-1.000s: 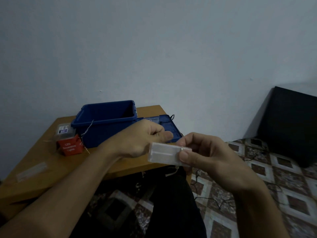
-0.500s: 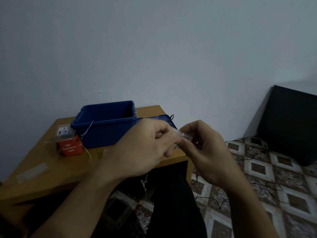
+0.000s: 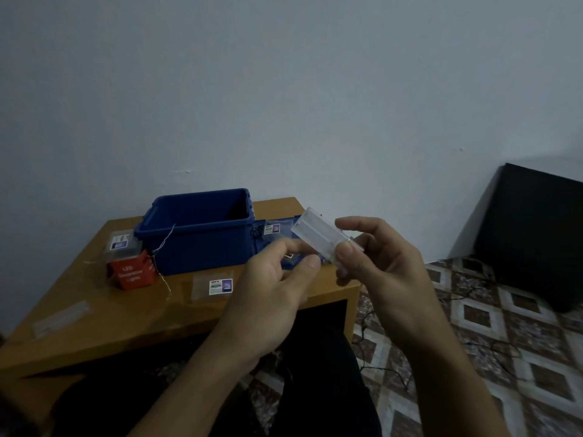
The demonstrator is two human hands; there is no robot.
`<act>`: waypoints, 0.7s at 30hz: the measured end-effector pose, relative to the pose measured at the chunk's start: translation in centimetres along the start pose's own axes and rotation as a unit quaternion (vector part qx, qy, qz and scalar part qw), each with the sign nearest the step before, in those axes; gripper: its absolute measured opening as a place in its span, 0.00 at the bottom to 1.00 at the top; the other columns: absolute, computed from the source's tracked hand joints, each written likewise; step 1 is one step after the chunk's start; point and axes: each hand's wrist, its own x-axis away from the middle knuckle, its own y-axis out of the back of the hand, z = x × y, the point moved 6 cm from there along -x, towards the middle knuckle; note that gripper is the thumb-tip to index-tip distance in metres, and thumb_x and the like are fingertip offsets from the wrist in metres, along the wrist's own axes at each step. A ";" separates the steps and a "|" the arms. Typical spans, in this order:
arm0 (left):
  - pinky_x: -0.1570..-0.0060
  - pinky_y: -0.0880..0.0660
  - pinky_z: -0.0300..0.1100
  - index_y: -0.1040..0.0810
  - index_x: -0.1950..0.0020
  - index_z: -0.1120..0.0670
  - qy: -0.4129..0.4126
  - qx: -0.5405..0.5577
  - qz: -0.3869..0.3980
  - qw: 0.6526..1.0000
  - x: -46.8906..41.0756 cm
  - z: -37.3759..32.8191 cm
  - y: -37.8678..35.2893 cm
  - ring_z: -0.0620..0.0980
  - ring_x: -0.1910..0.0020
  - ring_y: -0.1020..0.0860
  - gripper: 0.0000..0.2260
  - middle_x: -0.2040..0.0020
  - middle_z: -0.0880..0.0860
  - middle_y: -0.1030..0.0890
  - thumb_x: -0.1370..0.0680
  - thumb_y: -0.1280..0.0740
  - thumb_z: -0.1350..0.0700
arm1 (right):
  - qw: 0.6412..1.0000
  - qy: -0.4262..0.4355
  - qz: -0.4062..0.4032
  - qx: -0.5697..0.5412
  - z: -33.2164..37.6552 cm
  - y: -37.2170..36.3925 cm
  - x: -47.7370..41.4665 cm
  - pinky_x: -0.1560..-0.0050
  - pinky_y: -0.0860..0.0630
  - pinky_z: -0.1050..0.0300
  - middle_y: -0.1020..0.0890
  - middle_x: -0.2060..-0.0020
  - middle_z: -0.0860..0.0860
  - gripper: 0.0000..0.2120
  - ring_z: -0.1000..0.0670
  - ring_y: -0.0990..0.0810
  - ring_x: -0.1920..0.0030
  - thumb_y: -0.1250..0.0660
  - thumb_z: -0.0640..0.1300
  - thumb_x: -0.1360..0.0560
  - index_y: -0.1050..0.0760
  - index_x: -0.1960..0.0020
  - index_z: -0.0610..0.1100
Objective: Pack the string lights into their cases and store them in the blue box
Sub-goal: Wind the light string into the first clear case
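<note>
A low wooden table (image 3: 132,313) carries an open blue plastic box (image 3: 202,234) beside a red cardboard carton (image 3: 134,272). Flat clear labelled packets (image 3: 217,287) lie near them.

1. The box (image 3: 202,234) stands on the table (image 3: 126,313), toward its rear.
2. A carton (image 3: 134,272) sits just left of the box.
3. A labelled case (image 3: 214,287) lies before the box.
4. Its lid (image 3: 277,234) lies right of the box.
</note>
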 end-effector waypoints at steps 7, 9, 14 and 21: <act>0.78 0.45 0.37 0.21 0.39 0.51 0.054 0.120 0.056 0.990 0.0 0.3 -0.2 0.44 0.78 0.43 0.09 0.75 0.49 0.39 0.18 0.36 0.58 | 0.998 -0.031 0.002 -0.059 -0.4 0.0 0.1 0.60 0.22 0.56 0.21 0.63 0.46 0.14 0.45 0.22 0.64 0.31 0.44 0.25 0.21 0.40 0.44; 0.77 0.47 0.39 0.21 0.38 0.52 0.070 0.148 0.074 0.984 0.1 0.5 -0.3 0.44 0.78 0.44 0.10 0.75 0.49 0.40 0.19 0.36 0.59 | 0.997 -0.034 0.004 -0.073 -0.6 -0.1 0.0 0.61 0.23 0.56 0.22 0.63 0.45 0.13 0.44 0.23 0.64 0.31 0.44 0.24 0.21 0.41 0.43; 0.76 0.48 0.39 0.23 0.37 0.53 0.080 0.161 0.086 0.980 -0.1 0.9 -0.3 0.44 0.78 0.44 0.11 0.74 0.50 0.40 0.18 0.37 0.59 | 0.994 -0.041 0.015 -0.100 -1.0 -0.3 0.0 0.60 0.23 0.54 0.22 0.62 0.43 0.13 0.44 0.23 0.64 0.30 0.45 0.25 0.21 0.42 0.42; 0.77 0.47 0.39 0.23 0.37 0.50 0.079 0.137 0.081 0.984 -0.5 1.2 -0.4 0.45 0.78 0.44 0.11 0.74 0.49 0.40 0.18 0.37 0.59 | 0.992 -0.057 0.012 -0.109 -1.3 -0.2 -0.1 0.60 0.24 0.51 0.22 0.61 0.42 0.13 0.44 0.24 0.64 0.30 0.46 0.26 0.21 0.43 0.42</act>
